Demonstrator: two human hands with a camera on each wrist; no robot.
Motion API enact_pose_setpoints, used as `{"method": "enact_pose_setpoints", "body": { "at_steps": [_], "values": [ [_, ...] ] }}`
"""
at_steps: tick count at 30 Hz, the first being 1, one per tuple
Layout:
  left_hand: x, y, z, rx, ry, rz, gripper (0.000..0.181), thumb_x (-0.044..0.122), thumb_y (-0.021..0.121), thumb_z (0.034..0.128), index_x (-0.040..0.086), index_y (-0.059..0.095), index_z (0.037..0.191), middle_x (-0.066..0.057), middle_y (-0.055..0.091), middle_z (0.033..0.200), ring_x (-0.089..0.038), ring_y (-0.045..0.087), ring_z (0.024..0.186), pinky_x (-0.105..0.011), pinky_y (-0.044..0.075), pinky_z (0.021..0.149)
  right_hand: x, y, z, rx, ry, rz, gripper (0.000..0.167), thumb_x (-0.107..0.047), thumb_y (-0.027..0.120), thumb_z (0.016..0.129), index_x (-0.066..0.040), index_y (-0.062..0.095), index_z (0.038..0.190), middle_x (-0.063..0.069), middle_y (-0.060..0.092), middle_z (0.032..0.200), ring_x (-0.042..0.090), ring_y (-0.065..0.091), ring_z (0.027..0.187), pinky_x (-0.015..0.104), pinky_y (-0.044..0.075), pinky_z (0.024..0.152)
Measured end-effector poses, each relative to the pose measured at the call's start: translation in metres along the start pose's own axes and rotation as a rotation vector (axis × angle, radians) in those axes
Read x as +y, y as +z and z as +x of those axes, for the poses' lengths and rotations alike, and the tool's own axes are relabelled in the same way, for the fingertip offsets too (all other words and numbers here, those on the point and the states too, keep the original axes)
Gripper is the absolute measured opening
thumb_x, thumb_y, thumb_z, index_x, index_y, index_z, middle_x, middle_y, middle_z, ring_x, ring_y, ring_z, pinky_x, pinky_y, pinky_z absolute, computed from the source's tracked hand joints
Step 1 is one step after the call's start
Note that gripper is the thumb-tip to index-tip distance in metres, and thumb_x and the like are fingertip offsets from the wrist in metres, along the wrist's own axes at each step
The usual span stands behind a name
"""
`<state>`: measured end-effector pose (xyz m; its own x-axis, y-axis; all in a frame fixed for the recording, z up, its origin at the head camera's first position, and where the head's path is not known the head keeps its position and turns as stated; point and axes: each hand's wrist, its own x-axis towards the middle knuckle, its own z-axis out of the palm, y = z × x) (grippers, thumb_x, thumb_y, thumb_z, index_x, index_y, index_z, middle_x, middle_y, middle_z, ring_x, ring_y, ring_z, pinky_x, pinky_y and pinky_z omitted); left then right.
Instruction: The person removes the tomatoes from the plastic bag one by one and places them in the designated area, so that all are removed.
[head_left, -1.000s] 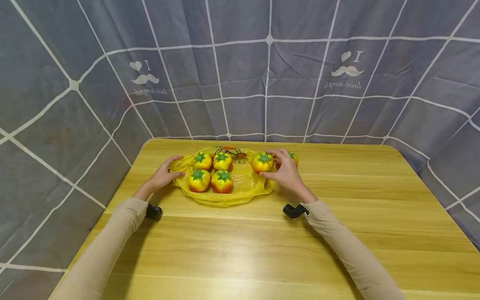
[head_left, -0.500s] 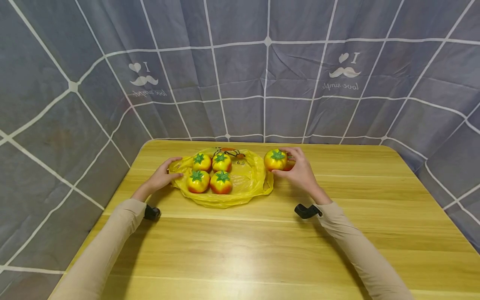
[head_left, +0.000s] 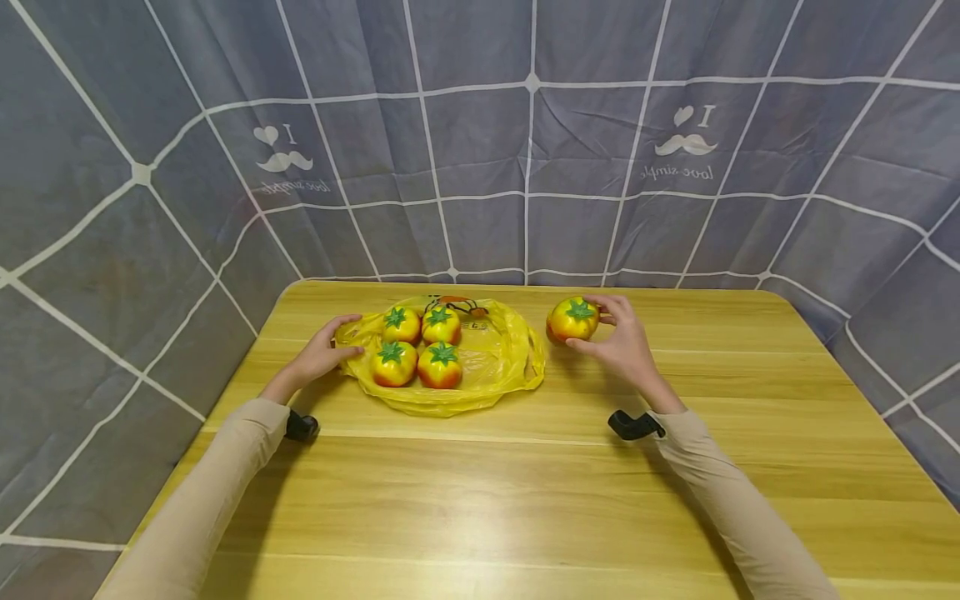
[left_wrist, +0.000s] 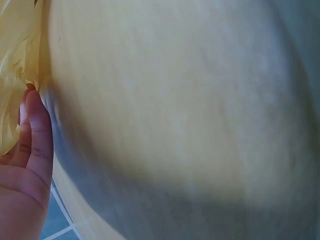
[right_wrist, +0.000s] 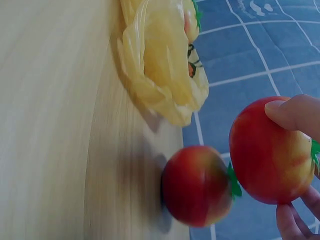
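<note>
A yellow plastic bag (head_left: 491,367) lies spread on the table, with several yellow-red toy tomatoes (head_left: 395,364) with green leaf tops resting on it. My left hand (head_left: 318,354) holds the bag's left edge between thumb and fingers; the left wrist view shows the film against the fingers (left_wrist: 37,135). To the right of the bag, my right hand (head_left: 624,343) grips another toy tomato (head_left: 581,312) between thumb and fingertips, raised off the table. Below it, a further toy tomato (right_wrist: 197,186) stands on the tabletop; from the head it is mostly hidden behind the held one.
The wooden table (head_left: 450,500) reaches toward me and to the right. A grey curtain (head_left: 487,150) with white lines hangs behind and along both sides. Black wrist straps (head_left: 633,425) sit on both forearms.
My right hand has carried its tomato rightward, from over the bag's right edge to above the tomato standing beside the bag. The left hand stays at the bag's left edge.
</note>
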<state>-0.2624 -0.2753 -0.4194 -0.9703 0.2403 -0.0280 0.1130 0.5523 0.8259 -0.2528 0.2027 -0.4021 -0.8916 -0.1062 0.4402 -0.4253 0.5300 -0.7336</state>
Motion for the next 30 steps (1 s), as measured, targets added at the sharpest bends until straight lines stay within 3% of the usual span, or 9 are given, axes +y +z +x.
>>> {"method": "enact_pose_setpoints", "body": {
  "at_steps": [11,21,26,30],
  "values": [
    [0.001,-0.001,-0.001,-0.003,-0.004,-0.015,0.066,0.009,0.059,0.0939,-0.003,0.024,0.148,-0.029,0.020,0.154,-0.043,0.028,0.137,-0.057,0.028,0.109,0.015,-0.019,-0.005,0.041,0.010,-0.028,0.070,-0.008,0.087,0.066,0.004,0.055,0.127,0.026,0.046,0.123,0.037,0.051,0.109,0.054,0.046,0.096],
    [-0.004,-0.001,0.001,0.001,-0.010,0.006,0.065,0.008,0.058,0.0943,-0.004,0.023,0.148,-0.029,0.020,0.154,-0.041,0.031,0.134,-0.052,0.032,0.105,0.025,-0.029,-0.012,0.072,0.027,-0.044,0.069,-0.004,0.086,0.066,0.006,0.055,0.126,0.026,0.046,0.124,0.036,0.052,0.107,0.053,0.047,0.093],
    [-0.003,-0.001,0.001,-0.006,-0.016,0.018,0.066,0.010,0.059,0.0942,-0.002,0.024,0.148,-0.029,0.021,0.153,-0.039,0.036,0.130,-0.031,0.039,0.095,0.031,-0.033,-0.016,0.073,0.055,-0.049,0.068,-0.004,0.086,0.067,0.007,0.055,0.127,0.027,0.045,0.123,0.036,0.052,0.107,0.053,0.046,0.094],
    [0.000,-0.001,0.000,-0.010,-0.015,0.015,0.066,0.012,0.060,0.0941,-0.001,0.024,0.149,-0.028,0.022,0.153,-0.037,0.037,0.129,-0.016,0.036,0.084,0.041,-0.035,-0.017,0.069,0.085,-0.045,0.069,-0.005,0.085,0.068,0.007,0.054,0.128,0.028,0.045,0.123,0.037,0.052,0.109,0.053,0.046,0.095]
  ]
}}
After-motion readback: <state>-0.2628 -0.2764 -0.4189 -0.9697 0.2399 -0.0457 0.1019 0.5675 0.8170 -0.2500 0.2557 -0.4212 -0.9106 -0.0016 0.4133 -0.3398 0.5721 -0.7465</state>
